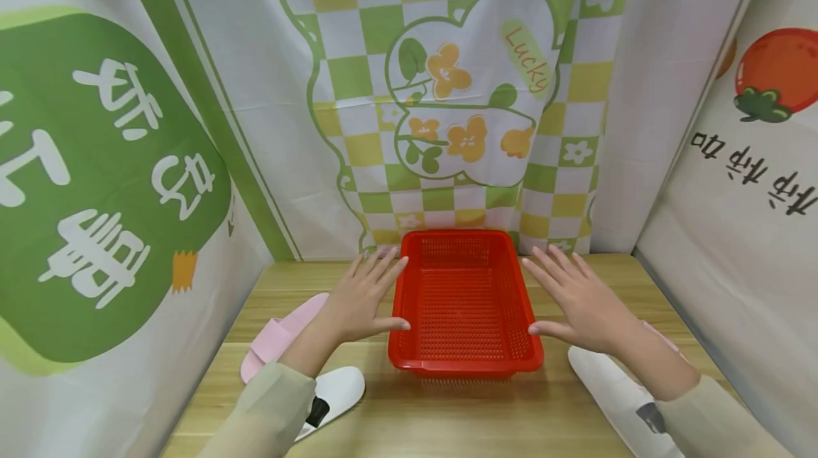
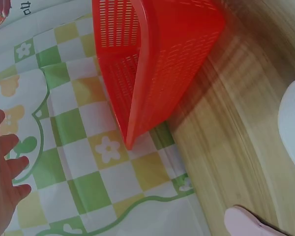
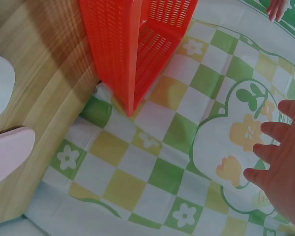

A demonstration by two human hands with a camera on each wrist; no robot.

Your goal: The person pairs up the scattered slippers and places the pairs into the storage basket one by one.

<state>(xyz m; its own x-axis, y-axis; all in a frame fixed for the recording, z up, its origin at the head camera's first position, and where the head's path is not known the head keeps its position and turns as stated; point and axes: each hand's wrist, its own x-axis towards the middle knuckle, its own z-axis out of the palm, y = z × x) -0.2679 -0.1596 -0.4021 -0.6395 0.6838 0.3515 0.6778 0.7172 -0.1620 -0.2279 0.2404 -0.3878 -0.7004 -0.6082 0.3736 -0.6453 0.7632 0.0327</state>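
Observation:
A red plastic basket (image 1: 465, 366) with perforated walls stands in the middle of the wooden table, and nothing lies inside it. My left hand (image 1: 366, 300), fingers spread, hovers near the basket's left rim. On the other side my right hand (image 1: 580, 302) hovers the same way by the right rim. Neither holds anything; both wrist views show the hands apart from the basket. Below my left arm lie a pink slipper (image 1: 297, 319) and a white slipper (image 1: 341, 388). Another white slipper (image 1: 603, 380) lies under my right arm, with a second pink slipper (image 3: 14, 152) beside it, mostly hidden in the head view.
The wooden table (image 1: 409, 422) meets a checkered green and yellow cloth (image 1: 371, 103) hanging behind the basket. Printed cloth walls close in the left and right sides. The slippers lie on both sides of the basket, partly covered by my forearms.

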